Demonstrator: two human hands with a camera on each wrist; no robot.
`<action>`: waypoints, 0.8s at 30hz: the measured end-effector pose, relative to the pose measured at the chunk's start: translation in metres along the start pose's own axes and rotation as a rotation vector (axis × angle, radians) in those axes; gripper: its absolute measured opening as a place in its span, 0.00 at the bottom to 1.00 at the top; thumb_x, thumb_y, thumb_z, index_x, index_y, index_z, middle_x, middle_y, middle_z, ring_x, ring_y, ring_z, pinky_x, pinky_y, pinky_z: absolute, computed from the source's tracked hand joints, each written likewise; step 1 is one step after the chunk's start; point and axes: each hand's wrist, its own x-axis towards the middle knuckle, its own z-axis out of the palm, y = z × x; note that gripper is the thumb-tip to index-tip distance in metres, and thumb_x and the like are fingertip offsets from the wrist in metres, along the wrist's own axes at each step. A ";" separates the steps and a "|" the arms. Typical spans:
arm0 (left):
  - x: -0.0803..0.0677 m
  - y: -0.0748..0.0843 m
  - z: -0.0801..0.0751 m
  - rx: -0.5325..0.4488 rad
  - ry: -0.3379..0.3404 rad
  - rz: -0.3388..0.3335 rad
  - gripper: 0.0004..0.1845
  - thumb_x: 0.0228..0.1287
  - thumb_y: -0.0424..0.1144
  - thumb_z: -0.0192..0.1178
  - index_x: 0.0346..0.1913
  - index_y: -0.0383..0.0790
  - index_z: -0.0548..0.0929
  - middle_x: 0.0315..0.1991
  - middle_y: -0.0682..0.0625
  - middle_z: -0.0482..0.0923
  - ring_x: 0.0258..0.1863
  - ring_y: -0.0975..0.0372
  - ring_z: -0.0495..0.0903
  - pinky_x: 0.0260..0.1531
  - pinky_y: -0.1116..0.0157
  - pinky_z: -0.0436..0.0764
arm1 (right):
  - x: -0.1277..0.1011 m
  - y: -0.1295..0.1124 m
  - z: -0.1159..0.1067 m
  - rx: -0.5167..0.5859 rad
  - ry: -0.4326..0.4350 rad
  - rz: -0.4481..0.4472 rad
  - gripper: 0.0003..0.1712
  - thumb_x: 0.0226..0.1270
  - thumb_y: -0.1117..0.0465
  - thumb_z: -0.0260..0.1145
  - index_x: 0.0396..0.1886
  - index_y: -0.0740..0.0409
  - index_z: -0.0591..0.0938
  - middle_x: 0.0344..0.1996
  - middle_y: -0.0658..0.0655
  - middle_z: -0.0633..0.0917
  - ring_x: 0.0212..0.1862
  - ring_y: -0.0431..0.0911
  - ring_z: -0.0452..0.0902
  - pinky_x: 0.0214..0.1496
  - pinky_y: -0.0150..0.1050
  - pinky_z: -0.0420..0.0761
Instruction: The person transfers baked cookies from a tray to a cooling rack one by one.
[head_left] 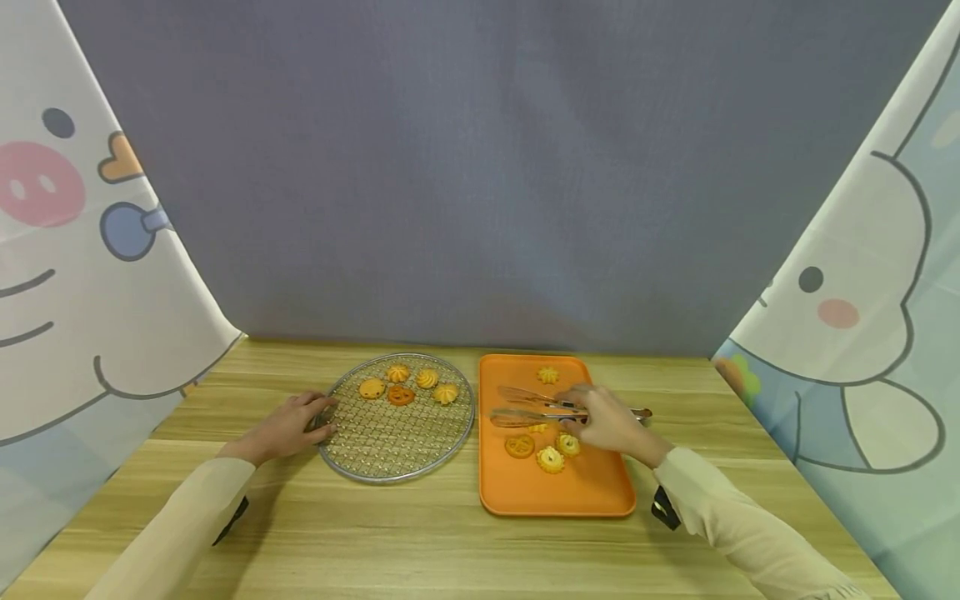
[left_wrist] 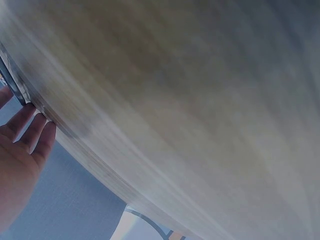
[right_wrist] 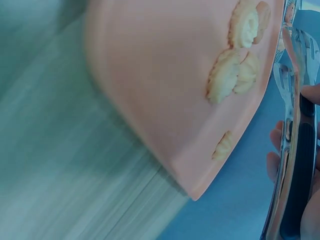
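The fingers of the right hand (head_left: 606, 423) are curled around slotted tongs (head_left: 517, 418), grasping them over the orange tray (head_left: 555, 493); the tongs' arms are parted. On the tray, two fluted tarts (head_left: 550, 460) and a pretzel-shaped cookie (head_left: 520, 447) lie on the near side of the tongs, another cookie is partly hidden beneath them, and a star-shaped cookie (head_left: 548, 375) sits by the tray's far edge. Left of the tray, the left hand (head_left: 285, 429), fingers fairly straight, touches a round wire rack (head_left: 390, 446) carrying five cookies (head_left: 427, 378).
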 end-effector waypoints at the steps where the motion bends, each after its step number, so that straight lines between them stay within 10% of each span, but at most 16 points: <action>1: 0.000 0.000 0.000 0.001 0.001 0.000 0.24 0.61 0.45 0.59 0.56 0.35 0.74 0.52 0.34 0.71 0.48 0.37 0.70 0.44 0.41 0.71 | -0.002 0.001 0.000 0.005 -0.005 -0.004 0.19 0.54 0.63 0.68 0.48 0.61 0.81 0.39 0.57 0.83 0.32 0.42 0.78 0.31 0.35 0.76; 24: 0.000 0.000 -0.001 0.000 0.013 0.013 0.23 0.60 0.45 0.60 0.55 0.35 0.75 0.50 0.34 0.72 0.47 0.38 0.72 0.43 0.41 0.72 | -0.029 0.010 -0.012 0.093 -0.087 -0.034 0.19 0.52 0.66 0.68 0.47 0.62 0.81 0.43 0.59 0.83 0.16 0.32 0.61 0.19 0.27 0.65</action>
